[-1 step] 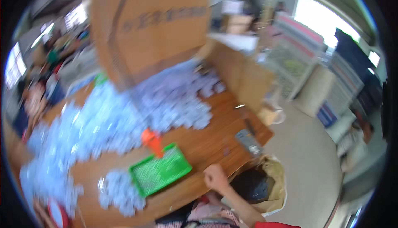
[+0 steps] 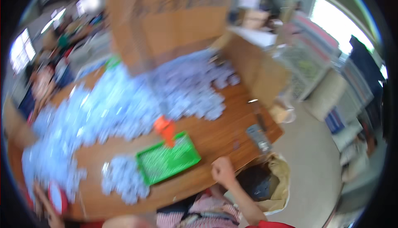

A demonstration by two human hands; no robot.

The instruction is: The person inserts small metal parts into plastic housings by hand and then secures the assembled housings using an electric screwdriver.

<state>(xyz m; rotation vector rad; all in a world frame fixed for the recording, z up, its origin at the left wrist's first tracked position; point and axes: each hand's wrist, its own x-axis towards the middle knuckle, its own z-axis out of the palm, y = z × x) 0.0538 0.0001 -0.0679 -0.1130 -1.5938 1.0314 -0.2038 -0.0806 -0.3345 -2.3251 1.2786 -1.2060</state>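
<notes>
My right hand (image 2: 224, 171) is closed in a fist at the table's near edge, just right of a green tray (image 2: 194, 156); whatever its fingers hold, if anything, is hidden. Small clear, glittery pieces lie in the tray. An orange tool-like thing (image 2: 166, 131), blurred, stands over the tray's far edge. Of my left arm only a smeared patch of bare skin (image 2: 124, 221) shows at the lower edge, its fingers not visible. Close to it, left of the tray, sits a small pile of pale blue plastic pieces (image 2: 124, 179).
A large heap of the same pieces (image 2: 112, 107) spreads behind, below a cardboard box (image 2: 174, 25). A grey metal piece (image 2: 258, 137) lies near the table's right corner, above a lined bin (image 2: 281, 182). Another person's hand (image 2: 52, 215) is beside a red-rimmed round container (image 2: 58, 197).
The view has shifted, so the table and tray sit a little higher and farther right. Bare skin of my left arm has come in at the lower edge. My right fist stays closed.
</notes>
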